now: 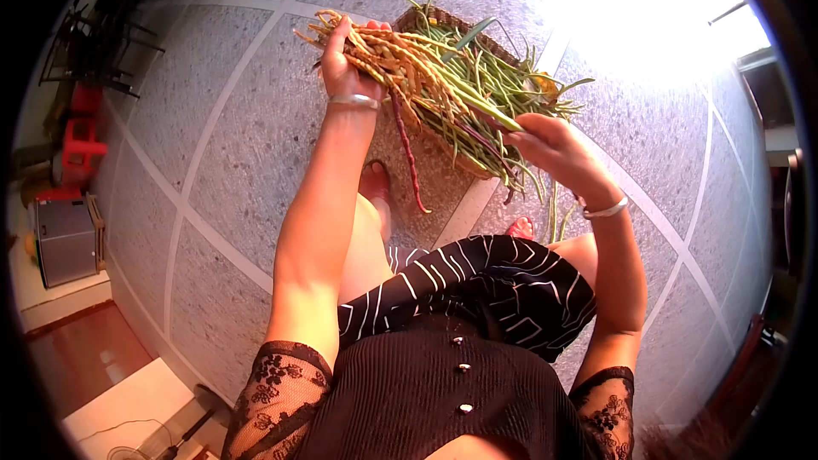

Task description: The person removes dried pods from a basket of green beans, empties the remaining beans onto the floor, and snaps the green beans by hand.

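My left hand (348,68) is wrapped round a thick bundle of dry, yellow-brown long bean pods (400,64), held up above the basket. A dark red pod (406,149) dangles below the bundle. My right hand (554,149) has its fingers closed on the end of some green long beans (490,111), which stretch toward the bundle. Beneath, a woven basket (443,19) is heaped with green long beans (511,77). Its near side is partly hidden by the pods and my hands.
Grey speckled floor tiles (230,162) with pale joints surround the basket. A few loose green beans (558,213) lie near my foot (521,227). At the left stand a red stool (81,149), a dark box-like cabinet (66,243) and black chairs (119,34).
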The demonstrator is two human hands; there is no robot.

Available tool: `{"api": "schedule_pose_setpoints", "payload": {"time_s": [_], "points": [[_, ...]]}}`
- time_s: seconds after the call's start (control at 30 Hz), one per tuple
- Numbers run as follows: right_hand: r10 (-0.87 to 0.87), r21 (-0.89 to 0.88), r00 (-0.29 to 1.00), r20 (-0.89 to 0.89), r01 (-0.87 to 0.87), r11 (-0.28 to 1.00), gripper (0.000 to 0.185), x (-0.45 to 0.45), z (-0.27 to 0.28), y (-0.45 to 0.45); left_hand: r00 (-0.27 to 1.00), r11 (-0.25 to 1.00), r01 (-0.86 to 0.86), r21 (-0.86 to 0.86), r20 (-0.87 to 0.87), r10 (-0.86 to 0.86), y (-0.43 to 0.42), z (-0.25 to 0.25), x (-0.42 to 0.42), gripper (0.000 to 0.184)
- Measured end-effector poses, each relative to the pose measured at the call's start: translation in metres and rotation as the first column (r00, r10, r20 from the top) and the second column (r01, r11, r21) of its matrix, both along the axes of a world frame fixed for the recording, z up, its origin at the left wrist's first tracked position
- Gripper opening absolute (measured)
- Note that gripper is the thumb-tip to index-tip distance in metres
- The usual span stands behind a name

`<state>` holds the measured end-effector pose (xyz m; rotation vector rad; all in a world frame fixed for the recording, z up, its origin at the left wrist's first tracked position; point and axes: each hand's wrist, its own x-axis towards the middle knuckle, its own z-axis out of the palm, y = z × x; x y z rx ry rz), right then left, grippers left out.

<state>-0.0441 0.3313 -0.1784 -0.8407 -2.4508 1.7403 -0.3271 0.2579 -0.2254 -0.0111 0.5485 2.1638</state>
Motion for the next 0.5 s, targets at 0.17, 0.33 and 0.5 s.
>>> {"api": "schedule_pose_setpoints", "payload": {"time_s": [0.17,0.33,0.5], "points": [[-0.173,-0.242,0.982,0.073,0.186,0.952,0.018,0.047,0.028,0.007,0.989,0.991,-0.131,-0.012,0.062,0.131,0.003,-0.005,-0.008,0.029],[-0.433,-0.249,0.898,0.085,0.44,0.863,0.016,0.117,0.045,0.024,0.974,0.977,-0.21,-0.04,0.072,0.213,-0.001,-0.005,-0.014,0.03],[-0.63,-0.333,0.776,-0.033,0.586,0.739,0.016,0.204,0.037,0.035,0.976,0.98,-0.197,0.0,0.099,0.196,-0.002,-0.003,-0.012,0.03]]}}
